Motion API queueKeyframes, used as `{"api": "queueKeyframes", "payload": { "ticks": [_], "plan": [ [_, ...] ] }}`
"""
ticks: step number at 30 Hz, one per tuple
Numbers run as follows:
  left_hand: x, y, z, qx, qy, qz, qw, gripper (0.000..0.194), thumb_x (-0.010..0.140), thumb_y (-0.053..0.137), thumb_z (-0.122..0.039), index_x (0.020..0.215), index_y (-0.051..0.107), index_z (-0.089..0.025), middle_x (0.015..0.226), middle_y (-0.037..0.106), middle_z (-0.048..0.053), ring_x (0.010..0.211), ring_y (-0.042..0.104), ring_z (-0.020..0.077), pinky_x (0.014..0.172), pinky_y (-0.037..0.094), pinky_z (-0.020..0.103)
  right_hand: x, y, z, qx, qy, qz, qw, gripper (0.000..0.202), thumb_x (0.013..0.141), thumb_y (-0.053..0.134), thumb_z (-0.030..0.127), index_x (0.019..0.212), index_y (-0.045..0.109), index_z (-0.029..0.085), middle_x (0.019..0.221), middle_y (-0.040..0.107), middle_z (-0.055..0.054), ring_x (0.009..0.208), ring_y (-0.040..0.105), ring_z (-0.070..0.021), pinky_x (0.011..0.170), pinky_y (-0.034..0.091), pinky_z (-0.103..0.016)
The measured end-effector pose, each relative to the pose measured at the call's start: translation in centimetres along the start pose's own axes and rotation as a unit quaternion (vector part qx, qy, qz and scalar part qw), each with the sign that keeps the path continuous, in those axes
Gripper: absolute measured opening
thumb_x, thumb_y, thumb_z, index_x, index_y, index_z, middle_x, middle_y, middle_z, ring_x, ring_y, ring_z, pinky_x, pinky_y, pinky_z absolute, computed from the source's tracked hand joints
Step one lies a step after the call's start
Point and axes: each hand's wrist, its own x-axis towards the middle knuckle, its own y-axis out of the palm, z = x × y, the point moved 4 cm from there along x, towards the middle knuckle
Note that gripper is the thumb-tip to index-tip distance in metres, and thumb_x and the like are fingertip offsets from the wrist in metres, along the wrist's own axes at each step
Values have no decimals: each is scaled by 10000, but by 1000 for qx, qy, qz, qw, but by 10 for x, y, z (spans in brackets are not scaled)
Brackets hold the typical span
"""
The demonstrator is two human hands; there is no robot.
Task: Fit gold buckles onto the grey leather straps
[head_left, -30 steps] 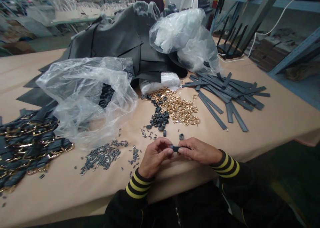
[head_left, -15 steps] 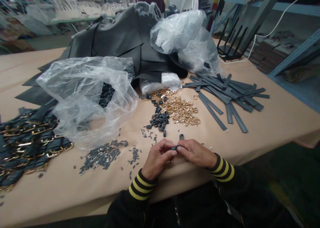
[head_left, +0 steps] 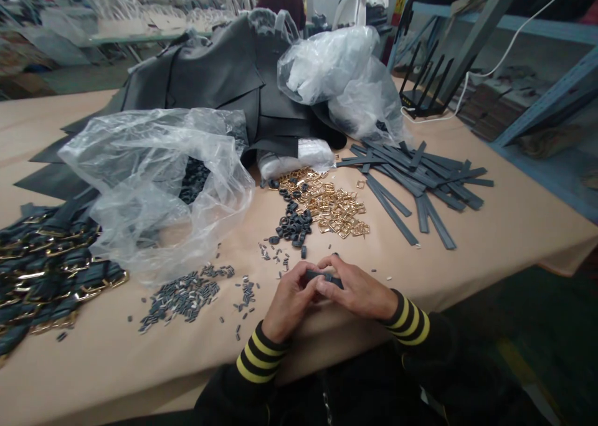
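My left hand (head_left: 290, 301) and my right hand (head_left: 362, 289) meet at the near edge of the table, both closed on a short dark grey leather strap (head_left: 331, 279). The strap lies flat between the fingertips; its ends are partly hidden by the fingers. Just beyond the hands is a heap of small dark grey strap loops (head_left: 293, 227), with gold square buckles (head_left: 341, 211) heaped against it. Small cut dark grey pieces (head_left: 180, 298) lie scattered to the left of my left hand.
Long dark grey strips (head_left: 425, 177) are piled at the right. Finished-looking straps with gold buckles (head_left: 51, 270) lie far left, beside a clear plastic bag (head_left: 159, 177). Large dark grey sheets (head_left: 210, 71) and another plastic bag (head_left: 331, 65) stand behind. A router (head_left: 423, 99) sits at the back right.
The strap has turned so that more of its flat length shows between the hands. The right hand's fingers have shifted over it, covering most of the loop that lay just beyond them.
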Motion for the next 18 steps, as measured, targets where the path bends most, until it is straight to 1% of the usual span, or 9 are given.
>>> {"api": "queueKeyframes", "payload": {
  "ticks": [2,4,9,11,13,15,16,17,18],
  "plan": [
    [0,2,-2,24,-10,17,999,187,740,574,-323,762,532,-142,597,502,-33,478,457,72,450,392,187,0,1,-1,-2,14,-15,1000,238,844,431,370,942,478,159,790,590,-45,714,548,-163,630,380,-251],
    [0,3,-2,10,-15,20,1000,196,742,572,-331,754,533,-140,594,502,-29,483,461,77,444,391,189,1,1,-2,1,21,-27,999,224,861,401,367,839,488,162,677,558,-14,620,521,-134,583,366,-233],
    [-6,-1,7,-175,-14,-49,983,157,762,560,-295,769,500,-150,651,511,-26,557,495,75,551,427,202,0,0,2,40,-9,3,999,179,866,390,274,758,486,168,544,482,39,487,439,-80,518,348,-196],
    [-6,-1,7,-189,-21,-40,981,157,768,555,-294,763,496,-148,644,510,-26,563,499,77,575,436,213,-2,-3,1,59,-6,16,998,164,854,399,243,745,494,164,523,476,46,470,427,-72,506,348,-189],
    [-1,-1,1,-131,-11,-20,991,174,788,522,-312,749,508,-143,638,516,-18,566,507,86,585,447,227,-4,-8,-4,89,11,13,996,165,844,408,245,736,498,159,554,513,37,456,424,-63,484,350,-185],
    [10,-4,-14,-18,43,-40,998,190,826,455,-316,799,534,-146,676,547,3,601,529,105,608,460,248,-4,-18,-10,143,35,-12,989,170,837,410,275,754,494,154,638,566,14,428,420,-51,439,347,-181],
    [18,-5,-24,58,91,-62,992,193,841,426,-301,844,545,-150,729,570,21,649,544,120,645,466,265,-4,-24,-14,177,47,-34,983,176,834,409,294,772,491,151,677,582,3,411,415,-46,413,341,-179],
    [27,-5,-35,147,147,-83,975,188,847,413,-273,894,551,-155,804,590,42,718,555,137,694,465,284,-4,-30,-19,209,58,-62,974,187,830,412,314,782,487,149,693,588,-3,395,406,-42,390,332,-177],
    [36,-1,-45,245,204,-90,944,179,844,415,-234,929,553,-158,893,595,64,806,551,157,757,452,307,-5,-36,-23,234,69,-94,965,199,821,420,332,782,484,148,683,588,-3,382,394,-39,375,324,-175]
  ]
}}
